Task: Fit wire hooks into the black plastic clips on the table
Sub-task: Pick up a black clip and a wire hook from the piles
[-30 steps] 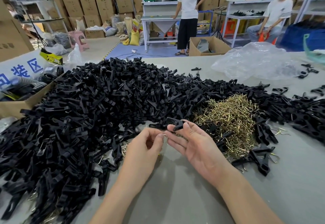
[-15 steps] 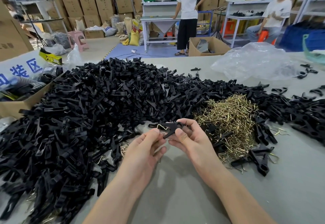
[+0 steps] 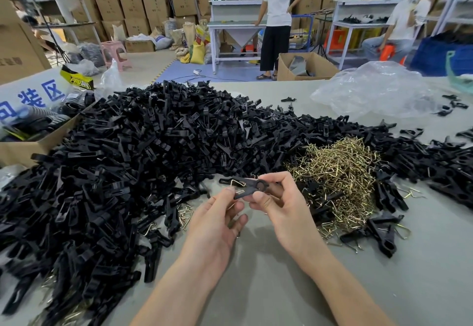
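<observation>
head cam, middle of the frame: one black clip is held up just over the tabletop, long axis running pretty much left-right across the picture. right hand pinches it around the round pivot end, thumb underneath. left hand pinches the lower leg at the clip's left end, right where the wire hook pokes out, so the left one is nearer the hook. my guess is the hook's partly in and the next push has to run along that axis, toward the right hand. heap of black clips fills the left, pile of brass hooks sits centre right
</observation>
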